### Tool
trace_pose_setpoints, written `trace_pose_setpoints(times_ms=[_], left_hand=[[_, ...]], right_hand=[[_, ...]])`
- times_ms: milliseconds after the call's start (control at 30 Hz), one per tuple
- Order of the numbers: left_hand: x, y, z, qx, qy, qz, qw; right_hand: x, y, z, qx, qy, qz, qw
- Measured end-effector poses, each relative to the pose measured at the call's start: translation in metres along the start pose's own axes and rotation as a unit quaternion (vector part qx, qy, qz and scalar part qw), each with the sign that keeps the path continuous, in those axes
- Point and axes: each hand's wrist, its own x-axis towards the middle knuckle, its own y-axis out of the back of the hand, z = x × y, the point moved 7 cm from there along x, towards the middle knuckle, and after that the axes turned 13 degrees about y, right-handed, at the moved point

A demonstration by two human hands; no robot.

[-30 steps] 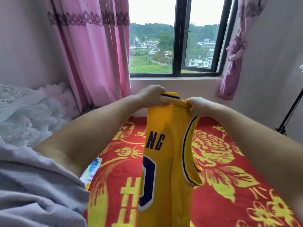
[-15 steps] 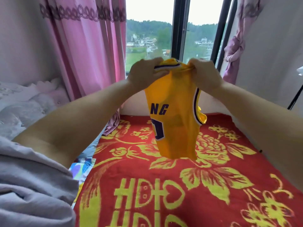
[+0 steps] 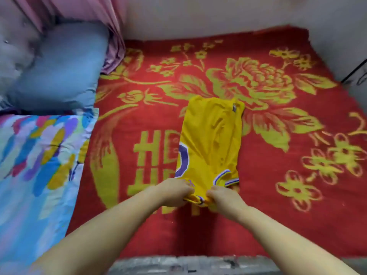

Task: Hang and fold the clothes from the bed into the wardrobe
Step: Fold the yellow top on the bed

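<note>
Hands pinch the near shoulder end of a yellow sleeveless jersey with purple trim [image 3: 212,135], left hand [image 3: 174,192] beside right hand [image 3: 223,198]; it lies folded lengthwise on the red blanket with yellow flowers [image 3: 278,225].

The yellow basketball jersey [image 3: 211,139] with purple-and-white trim lay folded lengthwise, flat on the red floral blanket [image 3: 278,205], shoulder straps nearest the person.

Jersey [image 3: 210,139] — smooth cloth; blanket [image 3: 278,175] perhaps woolly.
</note>
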Motion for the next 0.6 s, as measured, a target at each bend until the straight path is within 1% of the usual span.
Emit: trace_pose_setpoints(times_ms=[67, 167, 267, 300, 333, 367, 400, 467, 533, 600], left_hand=[[0.005, -0.073, 0.007, 0.032, 0.001, -0.069, 0.997], [0.001, -0.155, 0.014, 0.068, -0.019, -0.147, 0.987], [-0.012, -0.202, 0.018, 0.084, -0.019, -0.216, 0.973], [-0.015, -0.209, 0.016, 0.076, -0.010, -0.244, 0.967], [-0.017, -0.211, 0.015, 0.056, 0.003, -0.269, 0.962], [-0.014, -0.206, 0.013, 0.025, 0.021, -0.279, 0.960], [-0.007, -0.195, 0.010, -0.011, 0.040, -0.275, 0.961], [0.014, -0.163, 0.006, -0.082, 0.072, -0.235, 0.966], [0.042, -0.124, 0.009, -0.141, 0.094, -0.179, 0.969], [0.073, -0.084, 0.019, -0.199, 0.115, -0.120, 0.966]], right_hand=[[0.001, -0.068, -0.008, 0.020, 0.008, -0.059, 0.998], [0.002, -0.141, -0.018, 0.040, 0.009, -0.146, 0.988], [-0.010, -0.186, -0.026, 0.096, 0.011, -0.278, 0.956], [-0.014, -0.189, -0.025, 0.117, 0.008, -0.304, 0.946], [-0.017, -0.186, -0.021, 0.138, -0.002, -0.305, 0.942], [-0.017, -0.175, -0.014, 0.163, -0.021, -0.288, 0.943], [-0.015, -0.159, -0.003, 0.190, -0.046, -0.260, 0.946], [-0.010, -0.121, 0.029, 0.232, -0.095, -0.195, 0.948], [-0.002, -0.077, 0.072, 0.242, -0.131, -0.131, 0.952], [0.008, -0.033, 0.120, 0.239, -0.165, -0.072, 0.954]])
